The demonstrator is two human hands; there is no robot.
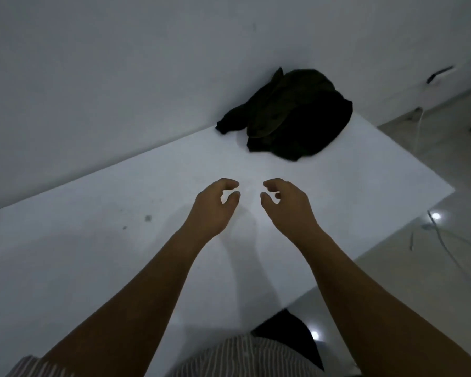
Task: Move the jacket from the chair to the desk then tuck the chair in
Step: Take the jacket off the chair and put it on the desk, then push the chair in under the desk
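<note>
A plain white rectangular desk [98,248] with a smooth matte top fills most of the view, set at a slant so that its far long edge meets a bare pale grey wall [120,63]. The desk top carries 2 small dark specks left of centre and soft shadows of the arms near the middle. At the far end of the desk, against the wall, lies a crumpled dark jacket of black and dark olive cloth [288,115], bunched in a heap with 1 sleeve trailing out to the left; it rests wholly on the desk, with its right side at the desk's far corner.

Both bare arms reach forward over the middle of the desk, well short of the jacket. The left hand [215,205] is loosely curled, thumb and fingers bent toward each other with a gap between them, holding nothing. The right hand [286,202] mirrors it, fingers half bent and empty. The 2 hands are near each other but apart.

To the right, beyond the desk edge, a glossy pale tiled floor [430,268] shows 2 bright reflections of light and thin pale cables [446,243] lying across it. At the bottom edge a striped shirt [245,357] is visible, and beside it a dark shape [291,336] under the desk's near edge that cannot be identified. The room is dim.
</note>
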